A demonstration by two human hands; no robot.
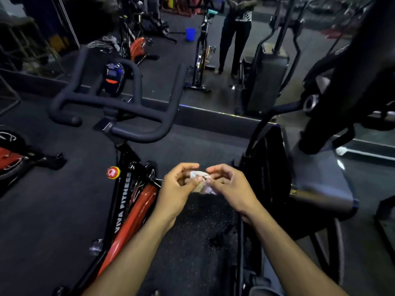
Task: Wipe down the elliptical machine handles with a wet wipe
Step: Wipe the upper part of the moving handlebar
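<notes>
The gym was dim and blue-tinted, with the floor (64,210) and the machines sunk in near-black shadow. The forearms and both hands caught the most light, and faint glare showed on the grey elliptical housing (320,178). Straight lines bowed toward the edges from the wide lens, and the far background looked soft and smeared.

Left hand (177,184), right hand (229,185) pinch crumpled wet wipe (199,181) between them.
</notes>
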